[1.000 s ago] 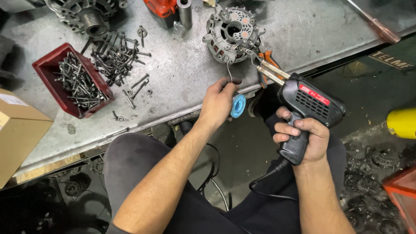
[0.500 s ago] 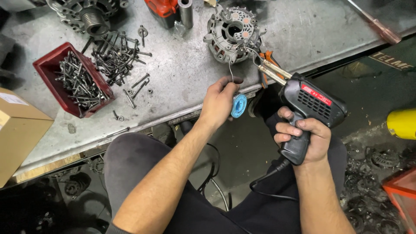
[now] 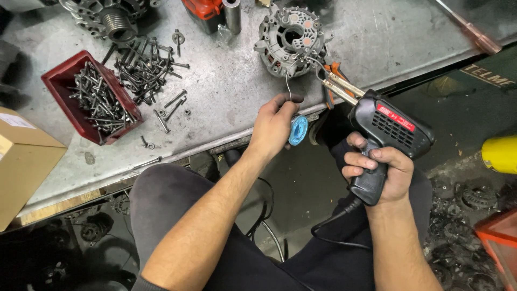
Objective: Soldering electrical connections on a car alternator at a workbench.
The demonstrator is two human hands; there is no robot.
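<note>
At the near edge of the metal table (image 3: 226,113), the left hand (image 3: 274,128) is closed around a small blue spool (image 3: 298,130) and pinches a thin strand of solder wire (image 3: 287,81) that rises toward the round alternator housing (image 3: 291,37). The right hand (image 3: 377,167) is wrapped tight around the grip of a black soldering gun (image 3: 390,129), with its metal tip pointing far and left, just beside the housing's near right side, where the wire also arrives.

To do this joint well, I judge that the tip should rest firmly on the terminal itself, with the wire fed onto the heated metal rather than onto the tip. The left hand looks steadier if it leans on the table edge. Only a little wire should be fed, so that none runs into the windings.

To the left, well apart, a red bin (image 3: 89,99) holds bolts, with more loose bolts (image 3: 145,67) beside it.
</note>
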